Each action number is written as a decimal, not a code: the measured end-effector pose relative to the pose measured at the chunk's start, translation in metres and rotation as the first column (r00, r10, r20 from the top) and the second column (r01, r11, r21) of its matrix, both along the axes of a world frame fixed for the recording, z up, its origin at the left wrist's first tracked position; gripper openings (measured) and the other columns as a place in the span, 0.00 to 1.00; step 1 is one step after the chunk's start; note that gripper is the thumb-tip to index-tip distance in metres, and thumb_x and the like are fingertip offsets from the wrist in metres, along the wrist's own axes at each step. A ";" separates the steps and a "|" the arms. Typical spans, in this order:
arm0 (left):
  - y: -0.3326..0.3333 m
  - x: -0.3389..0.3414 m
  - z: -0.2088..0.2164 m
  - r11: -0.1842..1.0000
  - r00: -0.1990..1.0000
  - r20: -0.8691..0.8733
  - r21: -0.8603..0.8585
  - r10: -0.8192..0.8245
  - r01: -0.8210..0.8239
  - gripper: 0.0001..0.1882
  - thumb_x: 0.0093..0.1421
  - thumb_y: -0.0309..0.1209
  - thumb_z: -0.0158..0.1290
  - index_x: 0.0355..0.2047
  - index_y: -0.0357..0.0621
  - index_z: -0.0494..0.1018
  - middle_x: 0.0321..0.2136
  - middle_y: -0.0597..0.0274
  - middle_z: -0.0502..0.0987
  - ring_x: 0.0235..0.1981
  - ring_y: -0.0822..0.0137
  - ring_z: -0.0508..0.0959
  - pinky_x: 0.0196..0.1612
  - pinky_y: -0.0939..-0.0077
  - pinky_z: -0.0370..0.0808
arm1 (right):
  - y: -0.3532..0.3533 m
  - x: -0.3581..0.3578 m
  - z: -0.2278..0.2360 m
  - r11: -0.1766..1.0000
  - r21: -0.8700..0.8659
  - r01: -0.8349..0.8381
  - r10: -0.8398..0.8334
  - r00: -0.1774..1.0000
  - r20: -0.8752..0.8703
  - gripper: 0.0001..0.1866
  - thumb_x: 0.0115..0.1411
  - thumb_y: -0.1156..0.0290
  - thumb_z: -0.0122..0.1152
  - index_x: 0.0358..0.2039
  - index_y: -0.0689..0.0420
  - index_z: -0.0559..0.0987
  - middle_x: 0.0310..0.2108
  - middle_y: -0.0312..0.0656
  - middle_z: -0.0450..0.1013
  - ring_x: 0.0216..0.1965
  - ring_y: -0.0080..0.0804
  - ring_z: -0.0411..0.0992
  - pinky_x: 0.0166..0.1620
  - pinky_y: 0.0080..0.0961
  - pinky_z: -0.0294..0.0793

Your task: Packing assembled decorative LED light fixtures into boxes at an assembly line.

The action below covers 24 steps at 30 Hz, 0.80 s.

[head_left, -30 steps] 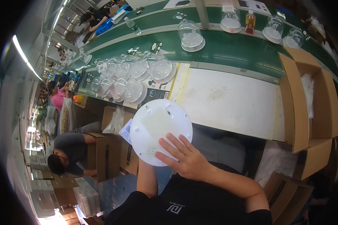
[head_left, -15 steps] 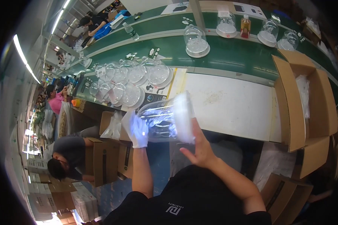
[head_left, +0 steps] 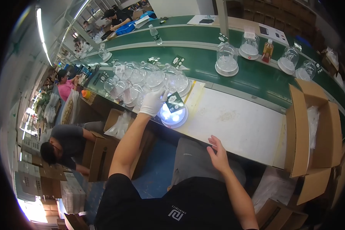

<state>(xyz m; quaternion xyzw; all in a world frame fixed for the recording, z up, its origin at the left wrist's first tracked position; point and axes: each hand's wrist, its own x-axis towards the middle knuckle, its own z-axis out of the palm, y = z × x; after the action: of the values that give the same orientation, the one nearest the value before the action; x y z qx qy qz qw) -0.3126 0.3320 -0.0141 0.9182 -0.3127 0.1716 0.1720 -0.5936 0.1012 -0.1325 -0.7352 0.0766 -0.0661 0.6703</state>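
My left hand [head_left: 153, 102], in a white glove, is closed at the top of a clear dome on a round white base [head_left: 173, 117]. This dome glows bluish white inside and stands upright at the table's near edge, left of the white board. A dark green card [head_left: 175, 102] hangs in front of it and hides part of the dome; the fingertips and the dome's top are hard to make out. My bare right hand [head_left: 218, 155] hovers near the table's front edge, fingers apart, holding nothing. Several unlit clear domes [head_left: 153, 78] crowd together just beyond my left hand.
A white board [head_left: 234, 115] covers the table to the right, with an open cardboard box [head_left: 295, 130] beside it. More domes [head_left: 227, 61] and a bottle of amber liquid [head_left: 267, 51] stand on the green surface behind. A co-worker [head_left: 65, 143] bends over a box at left.
The dome has gone from lying sideways between both hands to standing upright on the table, under my left hand. My right hand has let go and dropped back. The view has shifted.
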 end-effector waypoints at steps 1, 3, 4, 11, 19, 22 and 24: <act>-0.001 0.004 0.001 0.999 0.998 -0.046 0.031 0.036 -0.035 0.15 0.68 0.42 0.51 0.33 0.45 0.76 0.25 0.45 0.78 0.30 0.41 0.79 0.32 0.49 0.74 | -0.002 0.001 0.000 1.000 0.001 -0.004 0.004 1.000 -0.020 0.28 0.66 0.75 0.58 0.66 0.60 0.65 0.59 0.54 0.72 0.61 0.43 0.71 0.61 0.36 0.70; -0.002 0.012 0.000 0.992 0.989 -0.107 0.085 0.102 -0.093 0.16 0.68 0.45 0.49 0.34 0.47 0.76 0.27 0.45 0.80 0.32 0.41 0.80 0.34 0.49 0.75 | -0.003 0.003 -0.002 1.000 0.000 -0.002 0.002 0.999 -0.032 0.28 0.66 0.75 0.58 0.65 0.60 0.65 0.58 0.54 0.72 0.61 0.43 0.71 0.61 0.35 0.71; -0.002 0.016 -0.002 0.992 0.988 -0.111 0.084 0.106 -0.097 0.16 0.68 0.45 0.49 0.34 0.47 0.76 0.27 0.45 0.80 0.32 0.41 0.80 0.34 0.49 0.75 | -0.004 0.004 -0.003 1.000 0.001 0.004 -0.004 0.999 -0.039 0.27 0.66 0.75 0.59 0.65 0.60 0.66 0.58 0.54 0.72 0.61 0.42 0.71 0.61 0.35 0.71; 0.020 0.044 -0.021 0.993 0.994 0.007 0.049 0.105 -0.105 0.13 0.68 0.41 0.53 0.32 0.47 0.76 0.23 0.46 0.78 0.27 0.42 0.80 0.29 0.51 0.75 | -0.011 0.008 -0.014 1.000 -0.003 0.007 -0.008 0.997 -0.075 0.20 0.66 0.73 0.57 0.58 0.62 0.74 0.54 0.50 0.77 0.57 0.40 0.74 0.58 0.34 0.73; 0.029 0.047 -0.017 0.963 0.985 0.082 0.213 0.149 -0.163 0.13 0.69 0.40 0.50 0.32 0.46 0.73 0.21 0.47 0.77 0.25 0.42 0.80 0.28 0.48 0.75 | -0.033 0.009 -0.014 0.999 -0.010 0.049 -0.050 0.992 -0.116 0.15 0.66 0.71 0.58 0.51 0.63 0.78 0.49 0.51 0.79 0.52 0.43 0.77 0.56 0.34 0.74; 0.025 0.045 -0.013 0.923 0.981 0.168 0.355 0.093 -0.148 0.09 0.67 0.37 0.49 0.37 0.46 0.73 0.32 0.49 0.78 0.33 0.45 0.80 0.34 0.50 0.75 | -0.070 0.008 -0.028 0.958 -0.200 0.208 -0.204 0.978 0.042 0.13 0.65 0.72 0.58 0.48 0.63 0.79 0.47 0.52 0.78 0.51 0.49 0.75 0.57 0.37 0.72; 0.010 0.035 -0.003 0.923 0.975 0.213 0.358 0.069 -0.144 0.09 0.67 0.35 0.48 0.39 0.45 0.74 0.40 0.48 0.76 0.42 0.45 0.77 0.43 0.50 0.74 | -0.102 0.004 -0.034 0.849 -0.390 0.358 -0.332 0.934 0.133 0.12 0.64 0.73 0.58 0.47 0.62 0.79 0.48 0.52 0.77 0.54 0.50 0.73 0.59 0.38 0.71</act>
<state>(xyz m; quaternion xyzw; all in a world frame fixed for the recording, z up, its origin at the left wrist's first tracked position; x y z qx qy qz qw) -0.2779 0.3424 -0.0169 0.9284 -0.3044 0.2082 -0.0459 -0.5895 -0.0012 -0.1670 -0.8304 0.1713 -0.2222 0.4814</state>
